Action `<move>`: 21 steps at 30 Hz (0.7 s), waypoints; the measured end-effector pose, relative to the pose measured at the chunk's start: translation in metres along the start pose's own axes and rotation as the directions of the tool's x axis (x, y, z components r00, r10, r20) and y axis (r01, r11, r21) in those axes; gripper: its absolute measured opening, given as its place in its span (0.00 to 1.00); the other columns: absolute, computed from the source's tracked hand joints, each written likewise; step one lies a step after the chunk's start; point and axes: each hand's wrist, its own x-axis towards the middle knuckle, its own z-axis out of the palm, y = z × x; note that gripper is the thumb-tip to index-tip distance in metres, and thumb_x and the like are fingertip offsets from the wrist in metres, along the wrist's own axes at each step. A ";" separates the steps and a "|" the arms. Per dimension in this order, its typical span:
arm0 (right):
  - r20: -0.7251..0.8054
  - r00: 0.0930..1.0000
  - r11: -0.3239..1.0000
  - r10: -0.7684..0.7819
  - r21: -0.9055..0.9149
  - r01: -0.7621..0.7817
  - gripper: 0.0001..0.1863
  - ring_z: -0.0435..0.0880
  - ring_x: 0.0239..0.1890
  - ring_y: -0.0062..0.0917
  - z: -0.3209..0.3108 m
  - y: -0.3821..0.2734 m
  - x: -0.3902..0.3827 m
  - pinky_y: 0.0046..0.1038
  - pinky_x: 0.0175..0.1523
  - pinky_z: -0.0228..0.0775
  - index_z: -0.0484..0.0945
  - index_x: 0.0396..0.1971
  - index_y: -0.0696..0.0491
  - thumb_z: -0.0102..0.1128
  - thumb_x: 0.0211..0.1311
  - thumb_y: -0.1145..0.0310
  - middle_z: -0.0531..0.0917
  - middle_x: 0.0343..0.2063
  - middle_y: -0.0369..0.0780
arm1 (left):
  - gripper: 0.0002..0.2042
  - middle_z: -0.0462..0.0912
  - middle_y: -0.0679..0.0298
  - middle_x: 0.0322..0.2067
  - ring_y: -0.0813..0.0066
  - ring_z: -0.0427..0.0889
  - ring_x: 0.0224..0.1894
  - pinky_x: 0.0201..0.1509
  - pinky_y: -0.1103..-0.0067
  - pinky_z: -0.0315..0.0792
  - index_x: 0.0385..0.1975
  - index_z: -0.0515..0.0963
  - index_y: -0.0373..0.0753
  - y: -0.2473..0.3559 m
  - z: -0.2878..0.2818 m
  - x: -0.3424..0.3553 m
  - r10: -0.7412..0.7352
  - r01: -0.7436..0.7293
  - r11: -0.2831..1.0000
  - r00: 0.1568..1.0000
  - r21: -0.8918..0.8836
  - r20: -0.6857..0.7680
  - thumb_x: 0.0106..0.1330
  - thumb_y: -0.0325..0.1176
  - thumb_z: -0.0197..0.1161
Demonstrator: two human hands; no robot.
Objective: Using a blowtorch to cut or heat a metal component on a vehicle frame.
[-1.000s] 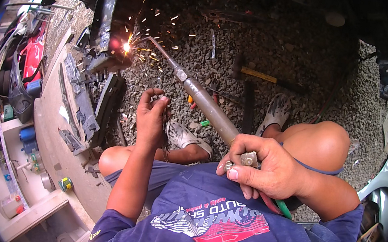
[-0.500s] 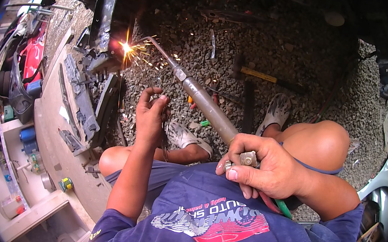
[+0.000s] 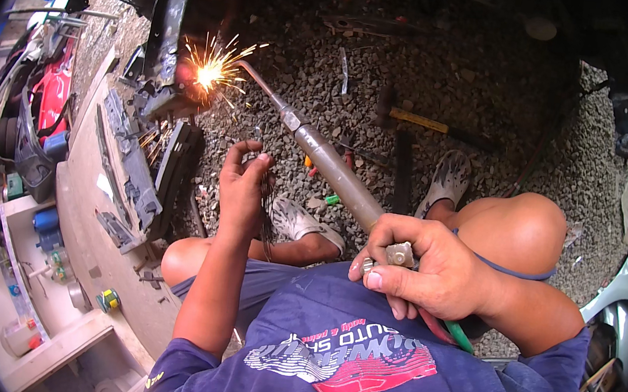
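Observation:
My right hand (image 3: 430,267) is closed round the valve end of a gas welding torch (image 3: 340,172), with a red hose and a green hose (image 3: 459,336) leading off below it. The torch's bent tip points up and left, close to a dark metal vehicle part (image 3: 167,40). A bright glow with flying sparks (image 3: 208,75) burns at that part's lower edge. To the left of the torch, my left hand (image 3: 240,187) is raised with fingers curled round a bundle of thin dark wires (image 3: 267,210). Its strands hang down past the wrist.
A hammer (image 3: 423,121) with a yellow handle lies on the gravel (image 3: 310,56) under the vehicle. Pliers (image 3: 347,157) and a small green item (image 3: 331,199) lie near my foot. Bent metal panels (image 3: 132,160) rest at left, beside a pale tray (image 3: 73,339) holding tools.
The sparks have grown into a wider burst at the metal, and some now show lower down by the panels. Both hands and the torch stay almost where they were.

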 end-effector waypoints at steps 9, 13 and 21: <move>-0.009 1.000 1.000 -0.017 -0.003 0.017 0.11 0.82 0.24 0.12 0.001 0.001 0.000 0.20 0.29 0.74 0.76 0.41 0.51 0.69 0.81 0.63 0.80 0.27 0.30 | 0.14 0.86 0.66 0.38 0.82 0.79 0.31 0.34 0.85 0.72 0.60 0.77 0.41 -0.001 -0.001 0.003 0.010 -0.010 0.999 1.000 -0.036 0.008 0.79 0.29 0.67; -0.004 1.000 1.000 -0.016 -0.010 0.016 0.11 0.82 0.24 0.12 0.000 0.002 0.000 0.20 0.29 0.74 0.76 0.41 0.51 0.69 0.82 0.63 0.81 0.27 0.30 | 0.14 0.85 0.65 0.39 0.83 0.79 0.33 0.34 0.85 0.74 0.60 0.77 0.41 0.002 0.000 0.001 -0.009 0.009 0.999 1.000 -0.046 0.018 0.79 0.27 0.66; 0.007 0.999 0.999 0.050 -0.004 -0.050 0.09 0.83 0.24 0.13 0.000 -0.004 -0.001 0.18 0.30 0.78 0.73 0.40 0.52 0.67 0.79 0.73 0.89 0.49 0.46 | 0.13 0.86 0.67 0.37 0.83 0.78 0.29 0.30 0.85 0.69 0.60 0.76 0.41 -0.002 -0.001 0.006 0.006 -0.006 0.998 1.000 -0.064 -0.001 0.79 0.30 0.67</move>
